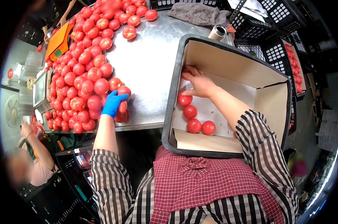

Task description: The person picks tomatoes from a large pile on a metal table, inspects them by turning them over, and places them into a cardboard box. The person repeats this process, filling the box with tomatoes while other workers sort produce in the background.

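Note:
My left hand (114, 103), in a blue glove, closes around a tomato (124, 90) at the right edge of a big heap of tomatoes (79, 80) on the metal table. Inside a black crate (181, 56) lined with brown paper, my bare right hand (199, 81) reaches to the left wall. Its fingers curl over a tomato (185, 73) that they partly cover. Below that hand, several tomatoes (190, 111) lie in a line along the crate's left side and near corner. My right forearm hides part of the crate floor.
The metal table (150, 67) stretches left of the crate. A grey cloth (198, 14) and a bottle (217, 33) stand at its far side. An orange bin (58, 42) borders the heap. Black crates (277, 52) are stacked at right. Another person's arm (40, 147) shows at left.

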Demonstrator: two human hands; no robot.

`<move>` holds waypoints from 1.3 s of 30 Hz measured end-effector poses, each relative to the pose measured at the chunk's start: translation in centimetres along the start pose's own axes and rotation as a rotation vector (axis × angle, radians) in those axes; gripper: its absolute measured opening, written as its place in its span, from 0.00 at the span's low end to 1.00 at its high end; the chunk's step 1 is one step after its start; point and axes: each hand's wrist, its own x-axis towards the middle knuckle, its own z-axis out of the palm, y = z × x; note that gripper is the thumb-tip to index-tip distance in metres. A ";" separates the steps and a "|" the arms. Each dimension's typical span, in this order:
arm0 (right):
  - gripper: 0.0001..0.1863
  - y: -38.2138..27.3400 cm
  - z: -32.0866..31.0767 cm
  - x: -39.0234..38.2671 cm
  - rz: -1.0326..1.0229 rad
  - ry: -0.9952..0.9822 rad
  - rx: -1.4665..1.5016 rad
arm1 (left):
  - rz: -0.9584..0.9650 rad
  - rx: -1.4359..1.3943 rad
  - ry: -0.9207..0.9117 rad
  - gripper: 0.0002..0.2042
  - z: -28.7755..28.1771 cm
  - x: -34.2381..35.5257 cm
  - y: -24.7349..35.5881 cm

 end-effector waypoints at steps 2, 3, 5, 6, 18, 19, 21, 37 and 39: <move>0.40 -0.1 0.9 0.9 -0.012 -0.013 -0.058 | -0.011 0.107 0.051 0.25 0.7 0.2 1.2; 0.40 -0.2 0.6 0.9 0.005 -0.058 -0.062 | -0.017 0.160 0.078 0.25 1.0 0.3 1.7; 0.39 -0.6 -0.1 1.4 0.029 -0.139 -0.070 | 0.010 0.379 0.138 0.27 0.9 1.0 1.0; 0.39 -0.7 0.0 1.3 0.069 -0.196 -0.051 | -0.003 0.501 0.156 0.28 0.9 1.1 0.9; 0.36 -4.3 2.3 -1.9 0.166 -0.140 0.099 | 0.898 -0.265 0.011 0.21 14.2 -17.5 19.4; 0.35 -4.2 1.5 -2.0 0.165 -0.187 0.189 | 0.963 -0.343 -0.152 0.21 15.6 -18.0 19.7; 0.35 -1.8 -1.5 -5.0 0.282 -0.240 0.423 | 1.033 -0.267 -0.293 0.21 18.8 -18.3 20.9; 0.43 -7.9 -11.5 -17.0 0.548 -0.335 1.490 | 0.667 0.224 -0.729 0.30 19.6 -18.2 18.0; 0.40 -8.5 -11.5 -17.7 0.564 -0.330 1.544 | 0.616 0.153 -0.759 0.29 19.8 -17.3 17.3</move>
